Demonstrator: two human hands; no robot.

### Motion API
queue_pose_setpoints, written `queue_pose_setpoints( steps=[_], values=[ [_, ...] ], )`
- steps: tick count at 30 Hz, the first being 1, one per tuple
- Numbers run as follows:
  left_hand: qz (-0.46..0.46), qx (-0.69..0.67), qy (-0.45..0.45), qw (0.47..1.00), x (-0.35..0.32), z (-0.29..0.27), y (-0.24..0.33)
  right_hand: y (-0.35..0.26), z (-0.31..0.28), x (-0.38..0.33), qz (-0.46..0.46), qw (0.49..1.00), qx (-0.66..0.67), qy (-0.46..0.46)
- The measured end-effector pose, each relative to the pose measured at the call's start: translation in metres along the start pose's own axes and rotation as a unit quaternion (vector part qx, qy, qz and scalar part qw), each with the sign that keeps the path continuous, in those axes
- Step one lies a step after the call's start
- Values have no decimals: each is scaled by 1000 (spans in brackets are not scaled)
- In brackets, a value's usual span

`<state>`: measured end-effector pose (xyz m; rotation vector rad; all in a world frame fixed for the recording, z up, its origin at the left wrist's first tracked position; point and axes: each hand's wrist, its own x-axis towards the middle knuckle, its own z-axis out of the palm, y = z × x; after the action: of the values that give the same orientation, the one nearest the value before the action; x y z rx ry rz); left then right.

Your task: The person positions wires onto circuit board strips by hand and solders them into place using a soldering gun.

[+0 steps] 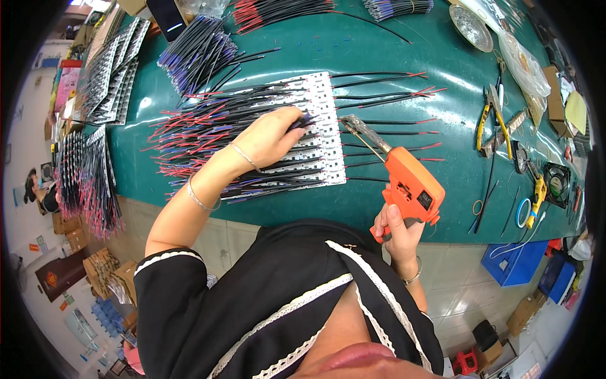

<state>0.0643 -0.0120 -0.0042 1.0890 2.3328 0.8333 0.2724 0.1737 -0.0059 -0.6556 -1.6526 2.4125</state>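
Note:
On the green table lies a white circuit board panel with many small dark parts. Rows of black wires with red and blue ends spread over its left side, and several more stick out past its right edge. My left hand rests over the panel, its fingertips pinched on a dark wire. My right hand is closed round the handle of an orange soldering gun. The gun's metal tip points up and left, close to the panel's right edge; whether it touches cannot be told.
Bundles of wires lie at the far side, near a dark phone. Stacked panels stand at left. On the right are yellow-handled pliers, a metal dish, a small fan and a blue bin below.

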Motion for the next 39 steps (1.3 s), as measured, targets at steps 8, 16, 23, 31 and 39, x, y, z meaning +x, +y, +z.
queue_pose_setpoints(
  steps=[8, 16, 23, 31, 39],
  values=[
    [-17, -3, 102, 995, 10, -19, 7, -5, 7, 9, 5, 999, -44, -26],
    [-32, 74, 8, 997, 23, -14, -2, 0, 10, 9, 12, 1000, -16, -18],
    [-31, 53, 10, 998, 23, -10, -3, 0, 14, 9, -4, 998, -56, -11],
    [-26, 80, 33, 996, 25, -5, -2, 0, 18, 5, 18, 996, -90, -18],
    [-23, 132, 29, 991, 25, 1, -5, 2, 22, 8, 17, 995, -98, -23]
  ],
)
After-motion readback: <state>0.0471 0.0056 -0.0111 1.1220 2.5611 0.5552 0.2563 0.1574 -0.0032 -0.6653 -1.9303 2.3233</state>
